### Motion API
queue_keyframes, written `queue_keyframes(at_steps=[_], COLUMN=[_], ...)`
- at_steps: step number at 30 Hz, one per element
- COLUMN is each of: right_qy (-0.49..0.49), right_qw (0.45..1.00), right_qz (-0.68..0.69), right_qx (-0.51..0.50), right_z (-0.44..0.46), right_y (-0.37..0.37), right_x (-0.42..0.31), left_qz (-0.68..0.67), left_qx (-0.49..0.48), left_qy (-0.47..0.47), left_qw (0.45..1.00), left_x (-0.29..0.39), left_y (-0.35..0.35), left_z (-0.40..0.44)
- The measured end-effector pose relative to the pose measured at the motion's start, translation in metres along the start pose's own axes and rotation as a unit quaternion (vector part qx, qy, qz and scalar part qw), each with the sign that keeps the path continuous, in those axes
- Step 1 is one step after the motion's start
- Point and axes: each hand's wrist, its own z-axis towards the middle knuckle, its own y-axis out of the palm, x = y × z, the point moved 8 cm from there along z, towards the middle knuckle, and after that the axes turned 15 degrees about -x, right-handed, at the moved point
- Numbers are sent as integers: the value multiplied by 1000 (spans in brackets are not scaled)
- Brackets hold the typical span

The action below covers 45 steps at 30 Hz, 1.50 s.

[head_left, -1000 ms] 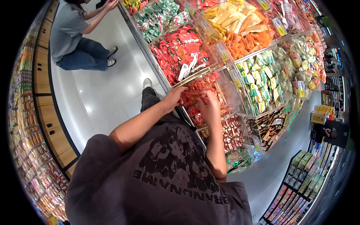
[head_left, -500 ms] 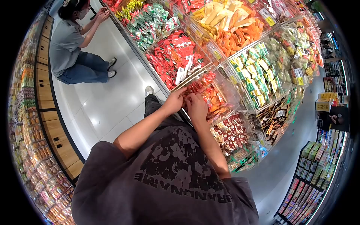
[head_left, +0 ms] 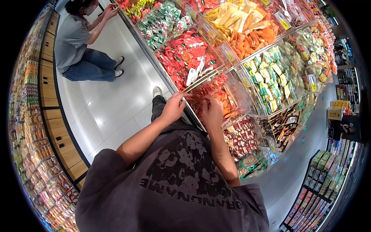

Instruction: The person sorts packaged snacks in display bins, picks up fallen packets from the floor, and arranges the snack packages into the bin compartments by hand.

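My left hand [head_left: 173, 107] is at the near edge of a clear bin [head_left: 232, 92] of red and orange wrapped packets [head_left: 228, 107]. Its fingers are bent together at the rim, and what they hold, if anything, is too small to tell. My right hand [head_left: 212, 113] is over the same packets, a short way to the right. Its fingertips are pinched together on something I cannot make out against the red wrappers. Beyond my left hand lies a bin of red packets [head_left: 185, 54] with a white scoop or tag [head_left: 191, 77] on it.
A person [head_left: 73, 46] in a grey shirt and jeans crouches at the upper left on the tiled floor [head_left: 101, 104]. Bins of green-white packets [head_left: 266, 77] and orange packets [head_left: 251, 36] stand further off. Shelves [head_left: 34, 135] line the left side.
Both hands stay over the bin. Since the last frame my left hand has shifted slightly left and my right hand slightly right, so they are further apart. The camera view has shifted a little.
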Motion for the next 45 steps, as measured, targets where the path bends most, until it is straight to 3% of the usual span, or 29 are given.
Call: queue_keyframes(at_steps=[1,5,9,11,14,21,27,29,40,45], right_qy=[-30,15,43,67,50,78,71,85,150,131], right_qw=[994,984,977,971,977,985,984,984,983,976], right_qz=[-95,-175,-207,-229,-205,-125,-100,-80,-39,-79], right_qx=[41,39,24,6,34,89,131,132,103,155], right_z=[-3,-6,0,3,4,2,3,3,8,-8], right_y=[-8,-8,5,12,13,8,1,3,9,-17], right_x=[-9,-7,4,9,11,7,-7,-6,5,-22], left_qz=[69,139,229,330,368,400,371,405,392,416], left_qx=[7,48,24,14,3,-33,-121,-114,-153,-139], left_qy=[35,120,106,142,190,311,310,346,365,376], left_qw=[997,982,967,933,910,862,867,838,831,817], left_x=[10,18,27,28,37,55,35,31,37,48], left_y=[-1,1,1,7,6,6,-1,-2,6,9], left_z=[0,6,13,18,25,39,49,45,58,65])
